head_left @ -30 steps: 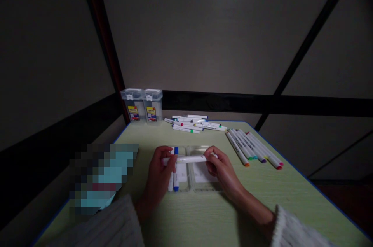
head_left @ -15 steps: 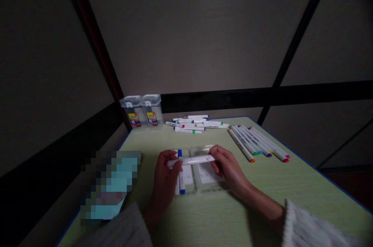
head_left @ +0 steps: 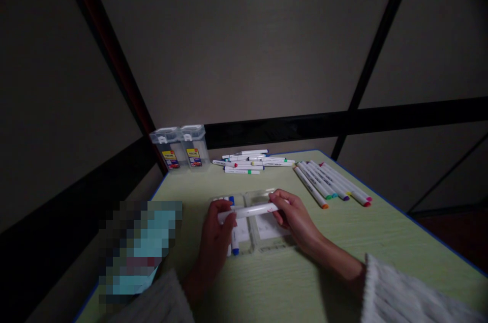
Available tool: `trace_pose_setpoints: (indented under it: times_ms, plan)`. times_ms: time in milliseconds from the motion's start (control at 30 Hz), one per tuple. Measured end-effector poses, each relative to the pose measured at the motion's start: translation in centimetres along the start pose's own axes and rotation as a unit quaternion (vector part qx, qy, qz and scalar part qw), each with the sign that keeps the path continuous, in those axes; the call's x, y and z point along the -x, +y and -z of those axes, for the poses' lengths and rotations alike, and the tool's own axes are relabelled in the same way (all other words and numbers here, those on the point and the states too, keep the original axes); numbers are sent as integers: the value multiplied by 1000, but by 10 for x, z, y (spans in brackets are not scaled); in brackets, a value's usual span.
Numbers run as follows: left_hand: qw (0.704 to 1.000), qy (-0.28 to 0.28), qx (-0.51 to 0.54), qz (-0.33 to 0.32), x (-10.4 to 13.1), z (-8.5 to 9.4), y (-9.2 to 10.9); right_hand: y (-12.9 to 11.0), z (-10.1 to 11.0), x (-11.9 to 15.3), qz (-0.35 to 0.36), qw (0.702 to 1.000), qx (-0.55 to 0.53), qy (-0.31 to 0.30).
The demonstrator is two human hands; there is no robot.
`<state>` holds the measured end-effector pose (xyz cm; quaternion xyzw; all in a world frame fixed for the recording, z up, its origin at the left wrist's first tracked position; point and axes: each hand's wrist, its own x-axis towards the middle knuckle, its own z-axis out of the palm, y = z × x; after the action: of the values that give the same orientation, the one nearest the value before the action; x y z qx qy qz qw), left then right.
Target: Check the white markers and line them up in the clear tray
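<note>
A white marker point(head_left: 251, 210) is held crosswise above the table between both my hands. My left hand point(head_left: 215, 229) pinches its left end, and my right hand point(head_left: 295, 216) is closed on the right end; both tips are covered by fingers. Beneath lies a clear plastic case point(head_left: 253, 234) with two sections. In its left section, several white markers rest side by side, one of them a blue-capped marker point(head_left: 235, 241), partly hidden behind my left hand. A white paper point(head_left: 269, 227) shows through the right section.
Two clear lidded containers point(head_left: 194, 152) stand at the back left. Beside them is a loose pile of white markers point(head_left: 244, 166). More markers with coloured ends point(head_left: 316, 185) lie in a row at the right. A pixelated turquoise item point(head_left: 147, 241) sits at the left table edge.
The marker has turned slightly in my fingers, so its red print shows differently. Both hands keep their hold. The whole view has shifted slightly.
</note>
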<state>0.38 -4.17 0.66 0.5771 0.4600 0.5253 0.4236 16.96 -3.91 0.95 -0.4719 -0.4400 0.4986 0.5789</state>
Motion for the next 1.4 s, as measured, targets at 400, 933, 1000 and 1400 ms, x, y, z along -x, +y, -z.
trace_pose_setpoints:
  times_ms: [400,933,1000,1400]
  plan:
    - [998,6,-11,64,-2,3,2,4,1,0,17,999,21,-33]
    - [998,9,-29,58,-2,1,-5,4,0,-2,33,999,-8,5]
    - [998,-13,-33,51,0,0,-4,4,1,-3,37,999,-17,26]
    - [984,-104,-133,-61,3,-1,6,6,7,-10,44,994,-58,78]
